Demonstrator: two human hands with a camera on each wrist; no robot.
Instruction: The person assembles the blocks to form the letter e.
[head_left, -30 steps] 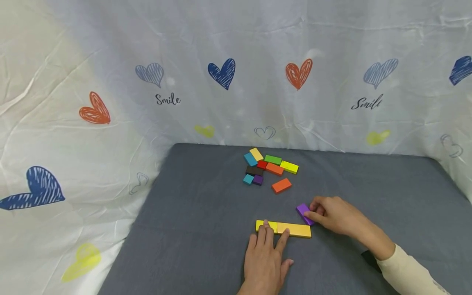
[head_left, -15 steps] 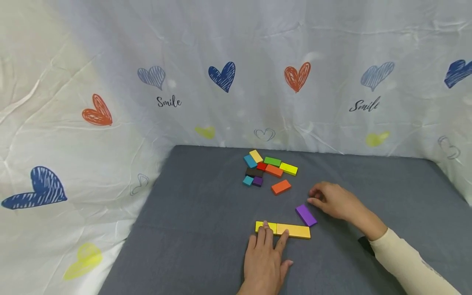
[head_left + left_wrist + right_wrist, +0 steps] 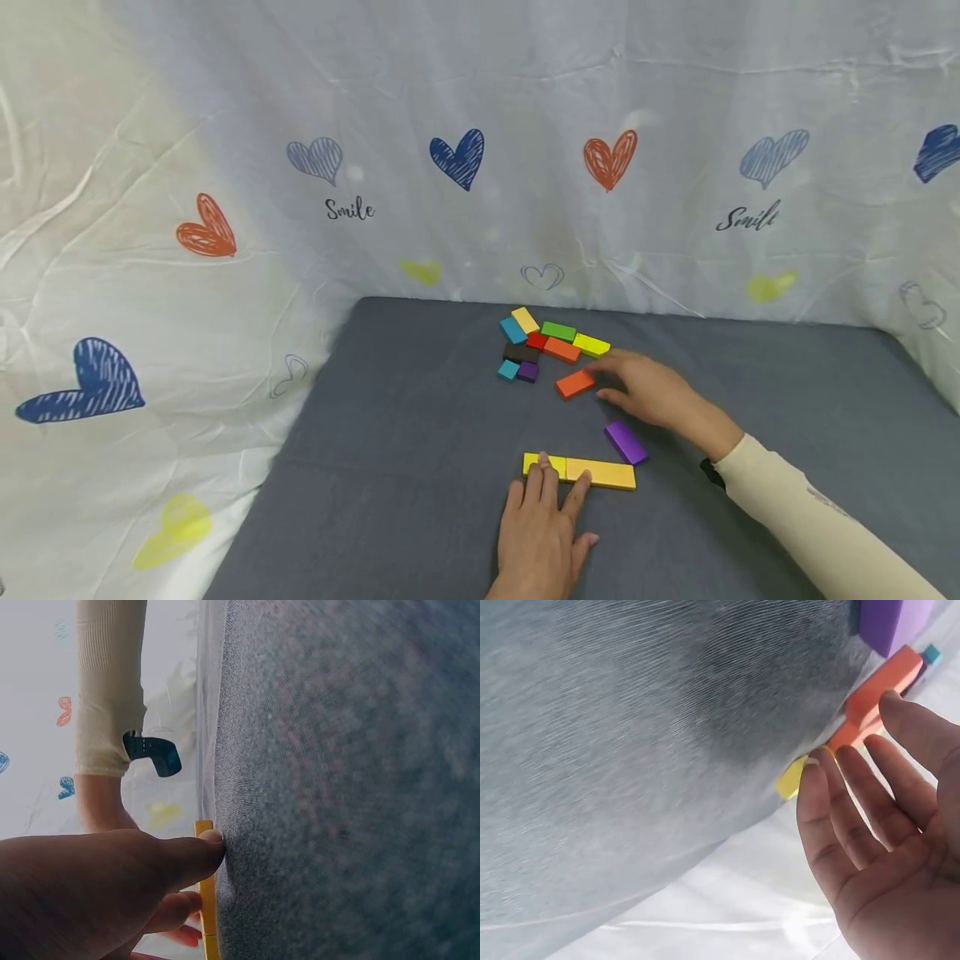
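Note:
My left hand (image 3: 536, 533) rests its fingertips on a row of a short yellow block (image 3: 531, 465) and a longer orange-yellow block (image 3: 611, 474) laid end to end. A purple block (image 3: 626, 442) lies slantwise by the row's right end. Farther back, my right hand (image 3: 652, 392) hovers with thumb and fingers apart beside a lone orange block (image 3: 575, 384). In the right wrist view nothing sits between the right fingers, and the orange block (image 3: 885, 686) appears just past the thumb.
Behind the orange block lies a cluster of several flat coloured blocks, among them a dark brown block (image 3: 521, 353), a green block (image 3: 558, 332) and a bright yellow block (image 3: 592, 344). A grey cloth (image 3: 390, 467) covers the table, and a white printed curtain (image 3: 525, 225) hangs behind.
The right hand let go of the purple block, then moved back and left to the lone orange block. The left hand stays on the yellow row.

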